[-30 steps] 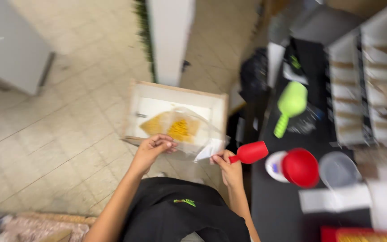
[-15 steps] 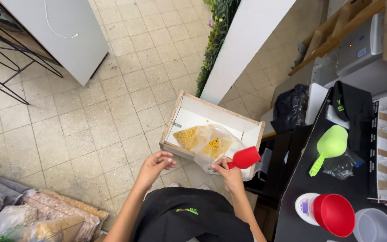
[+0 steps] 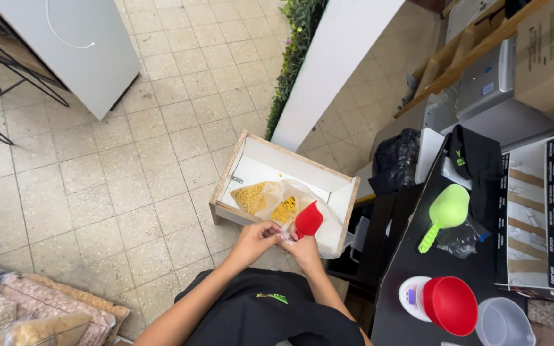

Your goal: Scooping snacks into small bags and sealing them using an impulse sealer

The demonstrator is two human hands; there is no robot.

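My left hand (image 3: 256, 238) and my right hand (image 3: 302, 248) meet in front of my black shirt, fingers pinched together on the edge of a clear plastic bag (image 3: 290, 205) that holds yellow grains. The right hand also grips a small red scoop (image 3: 308, 220), its bowl raised above the fingers. The bag hangs over a white wooden-edged box (image 3: 251, 163) on the tiled floor, where another heap of yellow grain (image 3: 250, 197) lies.
A black counter (image 3: 411, 256) at right carries a green scoop (image 3: 445, 214), a red funnel on a small scale (image 3: 449, 305) and a clear cup (image 3: 504, 322). A white pillar (image 3: 335, 64) with a hedge stands behind the box. Sacks of grain (image 3: 27, 314) lie at lower left.
The view has swung, and the box now sits nearer the middle. My hands have drawn close together on the bag's edge, and the red scoop has turned upright.
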